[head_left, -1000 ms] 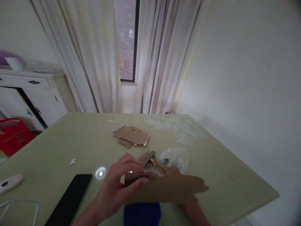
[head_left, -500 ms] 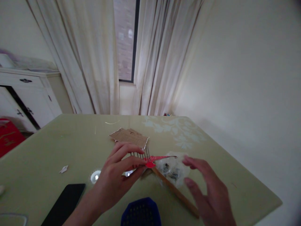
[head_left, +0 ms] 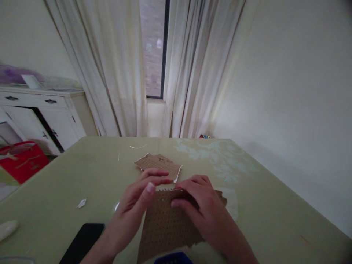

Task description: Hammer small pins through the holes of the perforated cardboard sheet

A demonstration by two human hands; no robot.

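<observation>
A brown printed sheet, torn along its edges, stands upright in front of me. My right hand is closed on its upper right part, thumb on the near side. My left hand is beside the upper left edge, fingers stretched and thumb apart. Small thin points show along the sheet's top edge; what they belong to I cannot make out. Farther back, more torn brown printed pieces lie on the table. Part of a clear plastic bag shows to the right behind the sheet.
A black phone lies to the left on the pale green table. Near it are a white scrap and a white object at the left edge. A dark blue object sits at the bottom. A red bag stands beyond the table.
My right hand, empty before, now holds the brown sheet. My left hand has opened from the small red piece it pinched. That piece, the metal tines and wooden stick are now out of sight.
</observation>
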